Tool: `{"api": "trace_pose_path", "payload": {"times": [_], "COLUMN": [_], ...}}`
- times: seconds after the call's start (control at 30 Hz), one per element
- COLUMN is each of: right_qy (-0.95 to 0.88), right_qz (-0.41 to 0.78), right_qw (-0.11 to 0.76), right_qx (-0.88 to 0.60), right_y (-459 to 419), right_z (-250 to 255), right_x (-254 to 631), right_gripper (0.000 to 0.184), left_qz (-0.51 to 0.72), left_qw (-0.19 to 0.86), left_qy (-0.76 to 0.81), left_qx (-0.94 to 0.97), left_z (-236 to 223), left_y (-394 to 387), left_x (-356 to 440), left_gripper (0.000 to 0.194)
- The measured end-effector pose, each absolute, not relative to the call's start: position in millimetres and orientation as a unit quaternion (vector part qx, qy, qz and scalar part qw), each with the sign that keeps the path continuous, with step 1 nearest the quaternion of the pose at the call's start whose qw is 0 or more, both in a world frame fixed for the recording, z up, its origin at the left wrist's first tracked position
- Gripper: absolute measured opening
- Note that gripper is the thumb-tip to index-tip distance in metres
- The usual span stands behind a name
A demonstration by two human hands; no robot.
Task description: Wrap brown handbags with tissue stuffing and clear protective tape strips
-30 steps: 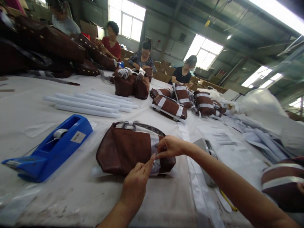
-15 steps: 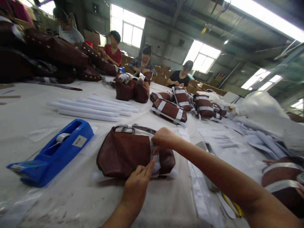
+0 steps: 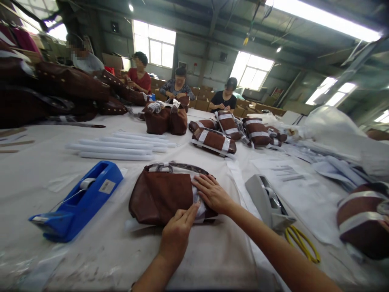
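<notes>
A brown leather handbag (image 3: 164, 194) lies on the table in front of me, its strap along the top edge. A pale wrapping strip (image 3: 196, 192) crosses its right part. My right hand (image 3: 212, 192) rests flat over the strip and the bag's right end, fingers stretched out. At the strip's lower part, my left hand (image 3: 179, 231) presses with its fingers extended and close together. White material sticks out beneath the bag. The palm sides of both hands are hidden.
To the left stands a blue tape dispenser (image 3: 82, 198); a grey one (image 3: 269, 202) is at the right, near yellow-handled scissors (image 3: 302, 243). White rolled tubes (image 3: 115, 148) and wrapped brown bags (image 3: 214, 140) lie behind. Another bag (image 3: 361, 219) is at the right edge. Several people sit across the table.
My right hand has opened from a closed grip at the strip's top and now lies flat on it. The left hand stays at the strip's lower part. The view has shifted slightly.
</notes>
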State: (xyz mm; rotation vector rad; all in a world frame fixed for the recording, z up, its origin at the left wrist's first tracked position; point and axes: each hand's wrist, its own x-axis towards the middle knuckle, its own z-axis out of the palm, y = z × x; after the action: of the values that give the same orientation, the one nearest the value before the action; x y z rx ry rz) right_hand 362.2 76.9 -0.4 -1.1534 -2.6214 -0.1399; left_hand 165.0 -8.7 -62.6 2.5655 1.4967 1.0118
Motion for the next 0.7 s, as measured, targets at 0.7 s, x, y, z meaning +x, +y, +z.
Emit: {"api": "trace_pose_path", "payload": {"times": [0.7], "right_qy": [-0.887], "right_qz": [0.004], "right_qw": [0.253], "right_qx": [-0.386], "right_y": [-16.0], "right_z": [-36.0], "right_x": [345.0], "right_gripper": [0.061], "left_qz": [0.184], "left_qw": [-0.221], "left_qy": [0.398], "left_qx": [0.871], "left_z": [-56.4], "left_y": [-16.9], "left_x": [23.1], "left_gripper": [0.066]}}
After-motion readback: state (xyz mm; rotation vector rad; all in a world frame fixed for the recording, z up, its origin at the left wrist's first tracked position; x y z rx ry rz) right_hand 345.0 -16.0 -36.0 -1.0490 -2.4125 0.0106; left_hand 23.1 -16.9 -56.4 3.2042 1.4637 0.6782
